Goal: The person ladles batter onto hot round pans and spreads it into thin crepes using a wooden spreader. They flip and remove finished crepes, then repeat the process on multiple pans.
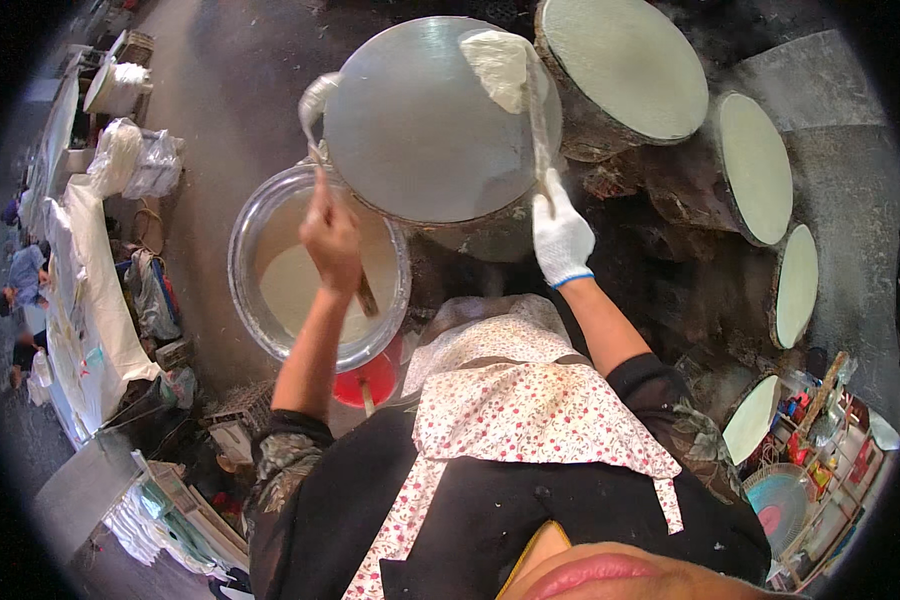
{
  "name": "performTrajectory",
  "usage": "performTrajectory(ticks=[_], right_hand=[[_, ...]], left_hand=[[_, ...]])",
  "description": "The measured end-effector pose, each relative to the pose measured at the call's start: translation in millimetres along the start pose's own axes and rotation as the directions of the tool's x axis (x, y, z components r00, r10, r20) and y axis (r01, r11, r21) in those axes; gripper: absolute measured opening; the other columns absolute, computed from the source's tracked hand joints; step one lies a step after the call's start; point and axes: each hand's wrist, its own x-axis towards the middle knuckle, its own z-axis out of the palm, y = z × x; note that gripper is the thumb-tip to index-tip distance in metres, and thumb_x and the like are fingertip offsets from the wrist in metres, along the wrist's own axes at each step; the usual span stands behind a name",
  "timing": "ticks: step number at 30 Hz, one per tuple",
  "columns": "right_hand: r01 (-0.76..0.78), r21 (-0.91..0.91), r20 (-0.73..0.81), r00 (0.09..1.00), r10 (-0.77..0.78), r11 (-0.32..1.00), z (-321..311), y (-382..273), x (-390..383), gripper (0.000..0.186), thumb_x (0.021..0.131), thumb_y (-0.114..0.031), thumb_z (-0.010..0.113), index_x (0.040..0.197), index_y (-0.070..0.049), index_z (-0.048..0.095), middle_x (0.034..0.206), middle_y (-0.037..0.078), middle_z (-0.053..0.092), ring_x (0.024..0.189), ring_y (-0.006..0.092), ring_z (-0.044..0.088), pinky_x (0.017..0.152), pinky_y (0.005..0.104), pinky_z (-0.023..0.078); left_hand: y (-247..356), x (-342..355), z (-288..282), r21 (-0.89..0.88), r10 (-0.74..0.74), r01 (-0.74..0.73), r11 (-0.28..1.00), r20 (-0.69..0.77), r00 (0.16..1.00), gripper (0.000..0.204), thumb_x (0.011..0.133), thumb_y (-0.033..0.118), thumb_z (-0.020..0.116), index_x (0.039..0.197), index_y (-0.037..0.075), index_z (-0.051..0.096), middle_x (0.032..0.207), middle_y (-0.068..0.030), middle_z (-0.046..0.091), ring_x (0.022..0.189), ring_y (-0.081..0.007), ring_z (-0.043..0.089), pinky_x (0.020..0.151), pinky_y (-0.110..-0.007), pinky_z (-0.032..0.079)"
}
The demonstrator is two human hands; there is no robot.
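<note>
My bare left hand [332, 235] is closed around the wooden handle of a ladle [317, 100], whose blurred bowl is raised beside the left edge of a round grey griddle [410, 130]. Below that hand stands a clear-walled tub [242, 255] of pale, milky batter [305, 285]. My right hand [562, 235], in a white knitted glove, grips a long, flat, pale stick [539, 125] that reaches over the griddle's right side. Beside the stick's far part lies a whitish, thin-looking patch [497, 68] on the griddle; whether it is batter or cloth I cannot tell.
Several round, pale-topped griddles curve away to the right, the nearest [625, 65] almost touching mine. A red bucket [365, 382] with a stick in it stands under the tub. At left runs a cloth-covered table [100, 290], with people beyond. A fan [778, 500] is at lower right.
</note>
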Motion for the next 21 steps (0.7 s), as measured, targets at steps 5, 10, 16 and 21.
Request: performTrajectory(ticks=[5, 10, 16, 21], right_hand=[[0.260, -0.059, -0.088, 0.960, -0.264, 0.964, 21, -23, 21, 0.046, 0.102, -0.036, 0.056, 0.144, -0.020, 0.066, 0.089, 0.025, 0.074, 0.083, 0.0440, 0.073, 0.080, 0.0522, 0.057], [0.109, -0.066, -0.190, 0.974, -0.120, 0.992, 23, -14, 22, 0.046, 0.102, -0.033, 0.060, 0.145, -0.020, 0.065, 0.089, 0.022, 0.075, 0.078, 0.0408, 0.074, 0.071, 0.0518, 0.057], [0.155, -0.129, -0.035, 0.986, -0.160, 0.980, 24, -26, 32, 0.046, 0.101, -0.038, 0.060, 0.144, -0.023, 0.067, 0.105, 0.020, 0.076, 0.090, 0.0402, 0.075, 0.083, 0.0486, 0.057], [-0.007, -0.216, 0.020, 1.000, 0.012, 0.976, 15, -39, 35, 0.049, 0.101, -0.035, 0.059, 0.148, -0.022, 0.062, 0.105, 0.021, 0.076, 0.092, 0.0405, 0.074, 0.085, 0.0500, 0.057]], left_hand=[[15, -74, -9, -0.290, -0.147, 0.164, 0.943, 0.082, 0.986, 0.051, 0.108, -0.001, 0.054, 0.158, 0.007, 0.052, 0.069, 0.0071, 0.047, 0.060, -0.0019, 0.044, 0.052, -0.021, 0.039], [21, -98, -35, -0.232, -0.028, 0.049, 0.971, 0.095, 0.995, 0.051, 0.110, 0.001, 0.053, 0.160, 0.009, 0.049, 0.068, 0.0052, 0.051, 0.053, -0.0016, 0.043, 0.047, -0.021, 0.037], [26, -109, -39, -0.276, -0.078, 0.110, 0.955, 0.126, 0.989, 0.053, 0.108, -0.006, 0.052, 0.159, 0.008, 0.051, 0.071, 0.0062, 0.049, 0.059, -0.0023, 0.043, 0.052, -0.021, 0.040], [28, -118, -47, -0.352, -0.010, 0.045, 0.935, 0.101, 0.995, 0.053, 0.108, -0.005, 0.053, 0.159, 0.008, 0.051, 0.071, 0.0061, 0.051, 0.059, -0.0021, 0.043, 0.051, -0.021, 0.039]])
